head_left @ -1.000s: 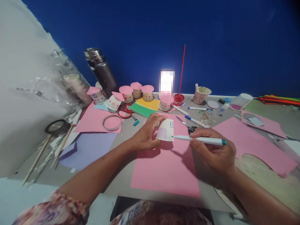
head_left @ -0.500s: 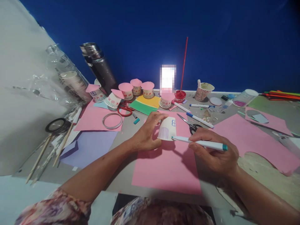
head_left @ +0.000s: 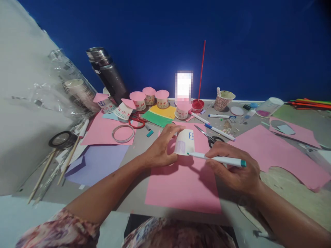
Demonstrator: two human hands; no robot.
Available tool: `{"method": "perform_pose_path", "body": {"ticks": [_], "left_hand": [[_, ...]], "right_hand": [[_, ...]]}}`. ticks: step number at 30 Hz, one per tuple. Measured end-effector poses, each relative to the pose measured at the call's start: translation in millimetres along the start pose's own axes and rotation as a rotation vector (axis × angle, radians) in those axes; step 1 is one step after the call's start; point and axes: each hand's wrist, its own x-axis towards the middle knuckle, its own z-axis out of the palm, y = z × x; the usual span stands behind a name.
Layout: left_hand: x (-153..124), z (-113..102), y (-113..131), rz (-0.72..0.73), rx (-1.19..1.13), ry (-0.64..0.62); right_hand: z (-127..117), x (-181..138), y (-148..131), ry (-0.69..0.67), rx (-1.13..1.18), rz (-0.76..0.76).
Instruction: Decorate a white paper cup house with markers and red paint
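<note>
An upside-down paper cup [head_left: 185, 141] with a blue window and a pale purple door drawn on it is gripped in my left hand [head_left: 165, 146], thumb at its lower rim and fingers at its top. My right hand [head_left: 234, 168] is closed round a white marker [head_left: 222, 158] with a green end. The marker's green tip touches the cup near the lower rim, right of the door, where a small green mark shows. Beneath both hands lies a pink paper sheet [head_left: 181, 193]. Black-handled scissors [head_left: 210, 137] rest just behind my right hand.
Several decorated cups with pink paper roofs [head_left: 137, 100] stand at the back, beside a steel flask [head_left: 108, 75]. Markers [head_left: 219, 132] lie behind the scissors. To the left are red scissors [head_left: 137, 121], a tape roll [head_left: 123, 133] and purple paper [head_left: 98, 163]; cut pink paper [head_left: 281, 151] is at right.
The marker tip has moved slightly left along the cup's lower rim, and my right hand has shifted left with it. My left hand keeps its hold on the cup.
</note>
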Motion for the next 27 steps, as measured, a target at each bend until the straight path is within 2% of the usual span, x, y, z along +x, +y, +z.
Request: {"method": "perform_pose_path", "body": {"ticks": [4, 11, 15, 20, 27], "left_hand": [[-0.4, 0.2, -0.4, -0.013, -0.016, -0.001], [-2.1, 1.8, -1.9, -0.032, -0.072, 0.025], [-2.5, 3.6, -3.1, -0.044, -0.117, 0.038], [-2.7, 4.1, -3.5, -0.097, -0.181, 0.033], [-0.9, 4.8, -2.8, -0.127, -0.249, 0.029]], "right_hand": [[-0.7, 0.1, 0.5, 0.022, -0.034, 0.047], [-2.8, -1.3, 1.6, 0.026, -0.002, 0.033], [-2.5, -1.2, 2.3, 0.09, -0.046, 0.06], [-4.9, 1.5, 1.0, 0.033, 0.006, 0.055], [-6.8, 2.4, 1.0, 0.072, 0.006, 0.071]]}}
